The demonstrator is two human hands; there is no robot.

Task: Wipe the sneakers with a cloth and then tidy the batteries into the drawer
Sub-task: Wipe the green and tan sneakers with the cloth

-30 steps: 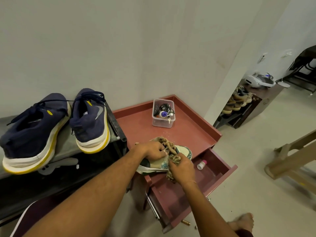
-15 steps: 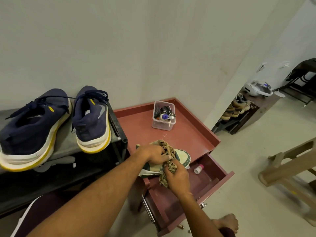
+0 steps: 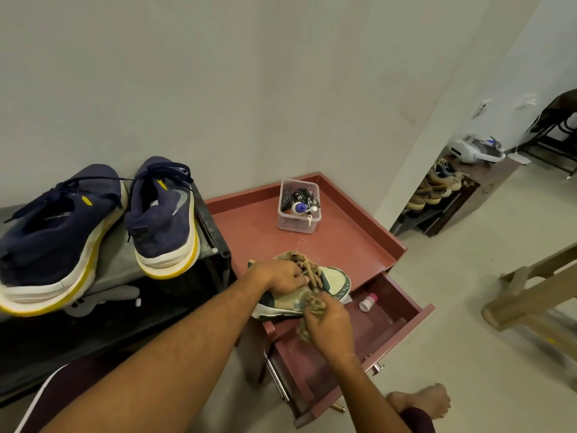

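A cream and green sneaker with tan laces lies at the front edge of the maroon cabinet top. My left hand grips it over the tongue and laces. My right hand holds a crumpled tan cloth against the sneaker's near side. Below them the drawer stands pulled out, with a small white bottle with a pink cap in it. A clear plastic box at the back of the cabinet top holds dark small items, maybe batteries.
Two navy sneakers with yellow-edged soles rest on a black rack at left. A low shoe rack stands by the wall at right. A wooden frame is on the floor at right. My bare foot is beside the drawer.
My right hand has slid with the cloth along the sneaker's near side, a little lower and toward me. My left hand keeps its hold. The camera view shifted slightly.
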